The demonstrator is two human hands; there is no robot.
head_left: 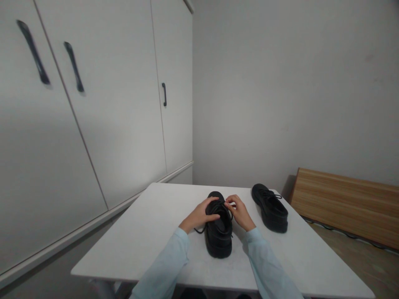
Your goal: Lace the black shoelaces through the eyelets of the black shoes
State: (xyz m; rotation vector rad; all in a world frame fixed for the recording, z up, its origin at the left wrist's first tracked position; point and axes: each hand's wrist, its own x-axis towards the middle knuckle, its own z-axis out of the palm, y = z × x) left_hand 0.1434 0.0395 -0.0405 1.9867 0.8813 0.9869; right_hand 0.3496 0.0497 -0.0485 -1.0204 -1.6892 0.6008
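Observation:
A black lace-up shoe [219, 244] stands on the white table in front of me, its toe pointing away and its heel toward me. My left hand [201, 214] grips its left side, with the thumb at the opening and the fingers over the lacing. At the right side of the lacing, my right hand [240, 211] pinches a black shoelace; the exact spot between the fingertips is small and dark. A loose lace end [200, 231] hangs out on the left, below my left hand. Inside, the shoe's opening faces up.
A second black shoe [272, 211], its laces on top, stands at the table's right rear. The white table [124, 245] reaches the grey wall [280, 91]. White cabinets [118, 104] with dark handles line the left. A wood-grain panel [346, 203] leans at right.

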